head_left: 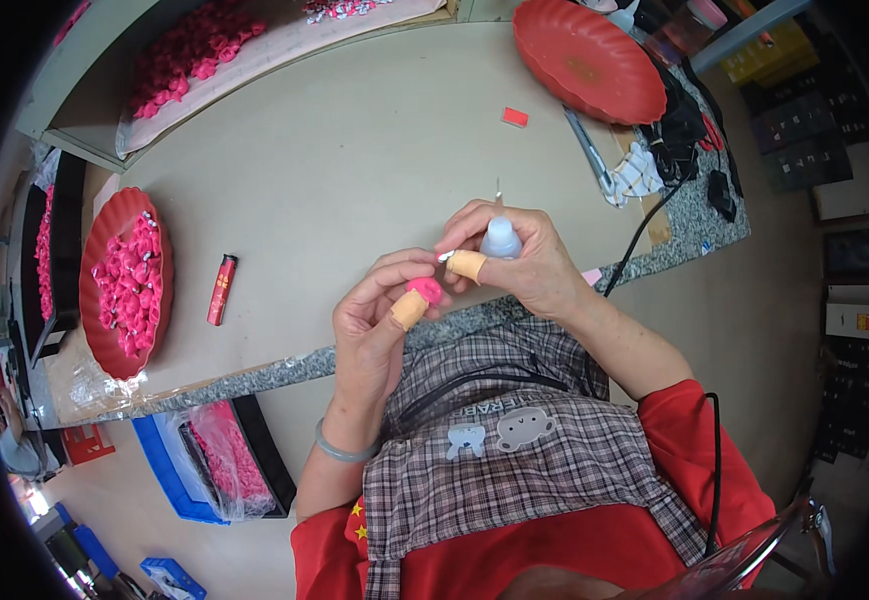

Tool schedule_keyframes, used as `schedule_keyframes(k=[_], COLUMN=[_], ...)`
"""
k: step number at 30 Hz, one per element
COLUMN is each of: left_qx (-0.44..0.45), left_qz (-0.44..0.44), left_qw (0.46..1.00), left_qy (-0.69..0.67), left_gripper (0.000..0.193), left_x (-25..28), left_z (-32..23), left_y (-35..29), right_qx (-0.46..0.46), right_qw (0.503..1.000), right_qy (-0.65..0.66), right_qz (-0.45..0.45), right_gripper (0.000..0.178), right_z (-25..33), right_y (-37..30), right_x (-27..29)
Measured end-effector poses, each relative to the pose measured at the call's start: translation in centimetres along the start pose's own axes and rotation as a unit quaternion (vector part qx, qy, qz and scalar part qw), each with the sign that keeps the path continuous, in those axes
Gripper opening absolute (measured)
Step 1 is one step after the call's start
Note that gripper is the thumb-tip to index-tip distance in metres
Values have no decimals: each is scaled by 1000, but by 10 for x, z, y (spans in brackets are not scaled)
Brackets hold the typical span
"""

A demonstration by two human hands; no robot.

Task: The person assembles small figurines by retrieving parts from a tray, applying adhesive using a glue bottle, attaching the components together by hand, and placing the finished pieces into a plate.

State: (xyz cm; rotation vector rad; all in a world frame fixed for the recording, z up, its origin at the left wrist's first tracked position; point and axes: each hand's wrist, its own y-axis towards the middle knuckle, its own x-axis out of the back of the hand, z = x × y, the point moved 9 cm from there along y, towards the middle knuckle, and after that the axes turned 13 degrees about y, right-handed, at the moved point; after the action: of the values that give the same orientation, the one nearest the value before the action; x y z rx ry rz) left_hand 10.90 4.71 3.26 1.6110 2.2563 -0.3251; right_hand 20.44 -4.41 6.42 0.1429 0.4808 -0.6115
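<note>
Over the near edge of the worktable point(355, 170), my left hand point(367, 318) pinches a small bright-pink moulded piece point(425, 291) between thumb and fingers. Close beside it, my right hand point(535, 262) has a tiny white-and-pink part point(446, 257) at the tips of its thumb and index finger. That same hand also holds a small pale squeeze bottle point(500, 240), with a thin needle tip pointing away from me. Tan finger covers wrap both thumbs. The two small pieces are near each other; whether they touch I cannot tell.
A red scalloped tray point(95, 300) full of pink pieces stands at the left, beside a red lighter point(222, 290). Another red tray point(595, 70) sits at the far right, near a pen-like tool point(587, 145) and a cloth point(638, 172). A shelf point(285, 52) with pink pieces borders the back.
</note>
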Motion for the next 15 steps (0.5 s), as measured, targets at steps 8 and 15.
schedule_keyframes(k=[8, 15], left_qx=[11, 33], left_qz=[22, 35], left_qw=[1000, 999], left_qy=[16, -23], left_gripper=[22, 25], left_x=[-6, -7], left_z=[6, 8], left_y=[-6, -7], right_qx=[103, 185], right_qw=[951, 923], right_qy=[-290, -336], right_qz=[-12, 6], right_gripper=[11, 12], right_z=[16, 30], right_y=[-23, -30], right_x=[-7, -20])
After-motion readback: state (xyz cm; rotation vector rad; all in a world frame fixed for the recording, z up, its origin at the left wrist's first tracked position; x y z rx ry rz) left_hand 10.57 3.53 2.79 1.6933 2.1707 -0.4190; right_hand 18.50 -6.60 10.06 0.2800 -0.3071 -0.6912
